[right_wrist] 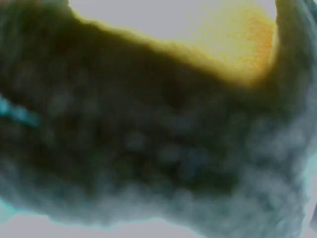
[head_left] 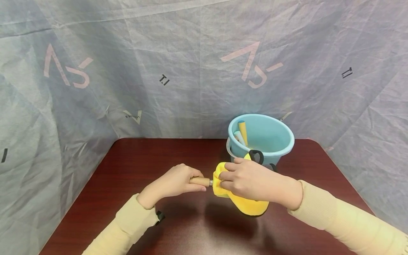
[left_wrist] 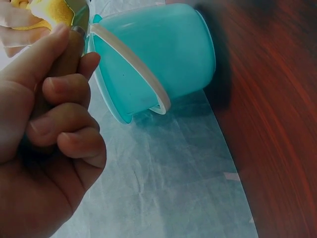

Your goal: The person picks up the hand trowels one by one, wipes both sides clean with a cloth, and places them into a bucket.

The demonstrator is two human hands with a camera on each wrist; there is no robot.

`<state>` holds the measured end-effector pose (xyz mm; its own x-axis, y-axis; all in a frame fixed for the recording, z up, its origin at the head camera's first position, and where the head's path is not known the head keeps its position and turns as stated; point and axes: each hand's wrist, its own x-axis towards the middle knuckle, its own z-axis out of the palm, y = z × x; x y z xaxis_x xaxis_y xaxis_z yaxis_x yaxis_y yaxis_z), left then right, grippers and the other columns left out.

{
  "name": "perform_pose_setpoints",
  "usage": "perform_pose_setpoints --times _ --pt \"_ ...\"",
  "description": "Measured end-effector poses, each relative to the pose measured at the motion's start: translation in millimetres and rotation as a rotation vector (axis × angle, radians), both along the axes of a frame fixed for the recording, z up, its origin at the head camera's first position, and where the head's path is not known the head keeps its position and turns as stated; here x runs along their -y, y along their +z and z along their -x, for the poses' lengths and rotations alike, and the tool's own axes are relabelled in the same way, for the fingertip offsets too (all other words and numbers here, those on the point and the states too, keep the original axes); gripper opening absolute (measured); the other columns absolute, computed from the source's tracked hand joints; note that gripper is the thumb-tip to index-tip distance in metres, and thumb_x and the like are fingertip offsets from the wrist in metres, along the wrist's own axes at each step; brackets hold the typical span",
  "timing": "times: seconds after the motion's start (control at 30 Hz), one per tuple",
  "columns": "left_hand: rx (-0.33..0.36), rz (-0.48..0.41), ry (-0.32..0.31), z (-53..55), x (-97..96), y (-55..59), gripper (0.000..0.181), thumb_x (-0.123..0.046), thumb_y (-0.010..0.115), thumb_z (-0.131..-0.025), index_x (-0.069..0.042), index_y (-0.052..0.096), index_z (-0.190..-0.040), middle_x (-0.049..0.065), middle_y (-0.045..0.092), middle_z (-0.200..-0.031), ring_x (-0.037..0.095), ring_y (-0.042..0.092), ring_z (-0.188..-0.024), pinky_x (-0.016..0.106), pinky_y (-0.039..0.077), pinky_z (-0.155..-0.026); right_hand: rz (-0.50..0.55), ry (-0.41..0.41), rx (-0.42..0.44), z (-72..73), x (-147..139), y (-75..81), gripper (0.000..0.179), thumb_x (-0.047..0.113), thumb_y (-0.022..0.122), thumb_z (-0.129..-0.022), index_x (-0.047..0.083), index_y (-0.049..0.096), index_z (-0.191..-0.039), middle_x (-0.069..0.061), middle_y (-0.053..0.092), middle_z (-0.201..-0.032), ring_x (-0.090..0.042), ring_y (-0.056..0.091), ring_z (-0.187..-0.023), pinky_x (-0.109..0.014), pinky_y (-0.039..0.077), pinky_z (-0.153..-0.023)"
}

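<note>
My left hand [head_left: 178,180] grips the wooden handle [head_left: 200,181] of a hand trowel. In the left wrist view my left hand [left_wrist: 59,119] has its fingers curled around that handle, and a strip of the trowel's shiny metal blade [left_wrist: 80,14] shows above the ferrule. A yellow cloth [head_left: 250,206] with dark edging covers most of the blade in the head view. My right hand [head_left: 245,179] holds the cloth bunched against the blade, its fingers bent over it. Very close and blurred, the cloth's dark grey fuzzy side [right_wrist: 163,134] fills most of the right wrist view.
Behind the right hand stands a light blue bucket [head_left: 285,136] with a white handle [left_wrist: 136,64]. Inside lean a yellow stick-like piece [head_left: 243,134] and a pale blue-and-white piece [head_left: 239,137]. The dark red table [head_left: 153,156] meets a grey fabric backdrop [head_left: 178,102].
</note>
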<state>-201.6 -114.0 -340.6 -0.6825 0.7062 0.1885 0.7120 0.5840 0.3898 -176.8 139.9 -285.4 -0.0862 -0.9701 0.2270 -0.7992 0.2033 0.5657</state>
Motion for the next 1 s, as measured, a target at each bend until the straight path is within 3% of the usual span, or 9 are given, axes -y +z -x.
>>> perform_pose_setpoints --times 0.17,0.5,1.0 --pt "0.009 -0.002 -0.001 0.2 1.0 -0.8 0.023 -0.046 0.069 -0.082 -0.023 0.071 -0.088 -0.022 0.056 -0.067 -0.002 0.043 -0.054 0.018 0.04 -0.051 -0.027 -0.017 0.001 -1.3 -2 0.4 0.024 0.011 0.077 -0.071 0.019 0.068 -0.092 0.009 0.055 -0.081 -0.012 0.043 -0.071 -0.024 0.032 -0.06" --pt "0.027 -0.003 0.001 -0.7 3.2 -1.8 0.022 -0.046 0.069 -0.082 -0.024 0.07 -0.086 -0.022 0.059 -0.069 -0.002 0.047 -0.055 0.018 0.043 -0.052 -0.019 -0.014 0.003 -0.8 -7 -2.6 0.019 0.006 0.072 -0.071 0.018 0.061 -0.081 0.008 0.046 -0.073 -0.012 0.035 -0.066 -0.023 0.027 -0.06" --pt "-0.035 0.021 0.025 -1.2 7.7 -3.4 0.024 -0.047 0.069 -0.082 -0.024 0.072 -0.09 -0.021 0.062 -0.074 -0.003 0.051 -0.059 0.018 0.044 -0.057 -0.007 -0.04 0.012 -1.8 -17 -5.1 0.021 0.011 0.076 -0.072 0.02 0.067 -0.089 0.009 0.052 -0.079 -0.013 0.039 -0.069 -0.023 0.031 -0.062"
